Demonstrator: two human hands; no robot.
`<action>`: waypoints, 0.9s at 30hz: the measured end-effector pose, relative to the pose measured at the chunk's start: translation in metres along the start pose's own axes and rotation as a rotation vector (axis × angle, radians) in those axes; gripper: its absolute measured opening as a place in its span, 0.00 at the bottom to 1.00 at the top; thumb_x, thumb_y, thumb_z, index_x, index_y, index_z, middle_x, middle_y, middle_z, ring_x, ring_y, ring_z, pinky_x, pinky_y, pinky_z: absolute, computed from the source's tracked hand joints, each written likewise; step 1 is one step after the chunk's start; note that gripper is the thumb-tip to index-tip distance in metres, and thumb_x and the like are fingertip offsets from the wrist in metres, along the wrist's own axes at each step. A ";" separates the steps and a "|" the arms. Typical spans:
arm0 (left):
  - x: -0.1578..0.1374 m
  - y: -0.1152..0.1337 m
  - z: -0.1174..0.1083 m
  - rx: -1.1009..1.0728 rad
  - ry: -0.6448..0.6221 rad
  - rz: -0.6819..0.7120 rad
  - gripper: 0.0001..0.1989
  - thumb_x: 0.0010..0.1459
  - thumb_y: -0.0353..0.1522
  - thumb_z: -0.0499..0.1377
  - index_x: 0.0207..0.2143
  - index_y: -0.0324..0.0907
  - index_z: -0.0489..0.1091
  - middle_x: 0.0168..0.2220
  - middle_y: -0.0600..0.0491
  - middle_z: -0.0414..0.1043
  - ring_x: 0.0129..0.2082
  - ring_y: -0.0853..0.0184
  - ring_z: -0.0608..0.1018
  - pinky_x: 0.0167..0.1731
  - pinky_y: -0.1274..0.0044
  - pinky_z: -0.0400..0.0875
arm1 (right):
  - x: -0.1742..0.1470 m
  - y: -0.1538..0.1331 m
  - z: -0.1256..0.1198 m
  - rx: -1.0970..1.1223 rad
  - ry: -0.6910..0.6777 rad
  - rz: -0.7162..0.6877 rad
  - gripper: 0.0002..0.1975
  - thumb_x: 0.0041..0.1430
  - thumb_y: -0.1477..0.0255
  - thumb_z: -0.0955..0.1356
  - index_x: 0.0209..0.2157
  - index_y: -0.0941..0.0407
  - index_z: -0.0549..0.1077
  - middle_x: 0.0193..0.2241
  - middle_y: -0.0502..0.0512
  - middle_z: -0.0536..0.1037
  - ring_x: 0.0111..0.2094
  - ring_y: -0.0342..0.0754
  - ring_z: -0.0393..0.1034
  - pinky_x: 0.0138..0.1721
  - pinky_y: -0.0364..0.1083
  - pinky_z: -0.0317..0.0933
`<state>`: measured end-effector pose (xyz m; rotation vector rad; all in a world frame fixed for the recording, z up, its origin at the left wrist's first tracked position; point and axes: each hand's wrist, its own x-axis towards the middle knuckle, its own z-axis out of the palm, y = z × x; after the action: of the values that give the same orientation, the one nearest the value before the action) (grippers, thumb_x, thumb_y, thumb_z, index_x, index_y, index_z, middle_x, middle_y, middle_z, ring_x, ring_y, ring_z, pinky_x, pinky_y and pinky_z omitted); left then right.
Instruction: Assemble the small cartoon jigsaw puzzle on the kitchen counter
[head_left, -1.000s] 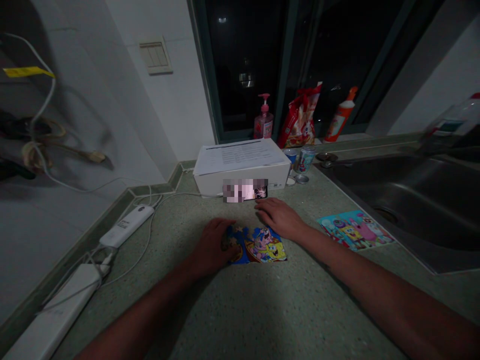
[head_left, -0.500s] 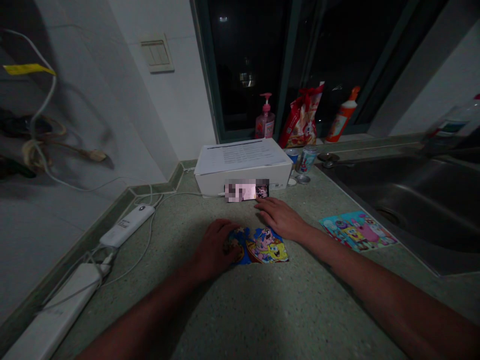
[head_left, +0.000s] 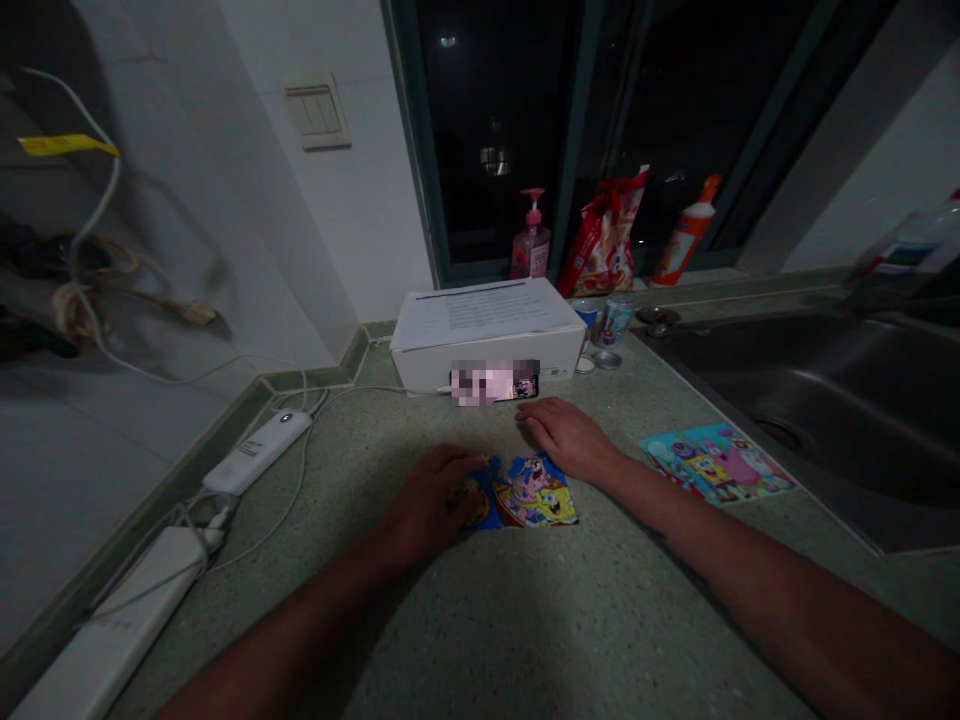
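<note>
On the green speckled counter lies a partly joined jigsaw puzzle [head_left: 536, 495] with cartoon figures on blue; its upper edge is uneven. My left hand [head_left: 427, 500] rests over the puzzle's left end, thumb and fingers apart, covering part of it. Whether a loose piece is under those fingers is hidden. Just above the puzzle's right side, my right hand [head_left: 570, 438] lies low on the counter with its fingers stretched out and nothing in them. Its fingertips are near a lit phone [head_left: 499, 385], apart from it. The phone leans sideways against a white box [head_left: 420, 368].
A cartoon picture sheet [head_left: 716, 462] lies right, beside the metal sink [head_left: 847, 400]. Cans [head_left: 616, 320] stand right of the box. A pump bottle [head_left: 531, 245], red bag [head_left: 607, 235] and orange bottle [head_left: 684, 240] line the window. Left are a power strip [head_left: 112, 620] and cables.
My right hand has drawn back slightly from the phone's lower edge. My left hand has shifted a little, its fingers reaching slightly further over the puzzle's top left. The puzzle stays in place.
</note>
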<state>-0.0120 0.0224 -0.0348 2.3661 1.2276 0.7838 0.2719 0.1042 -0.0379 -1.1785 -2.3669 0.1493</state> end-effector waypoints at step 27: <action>-0.001 0.011 -0.006 0.077 -0.143 0.128 0.33 0.59 0.40 0.69 0.65 0.47 0.66 0.62 0.42 0.72 0.60 0.47 0.74 0.61 0.51 0.69 | 0.004 0.001 -0.004 0.009 0.057 -0.008 0.18 0.75 0.67 0.58 0.51 0.56 0.77 0.53 0.62 0.81 0.55 0.59 0.72 0.59 0.60 0.65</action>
<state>-0.0089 0.0158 -0.0243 2.5343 1.0754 0.6022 0.2721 0.1073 -0.0332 -1.1531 -2.3187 0.1221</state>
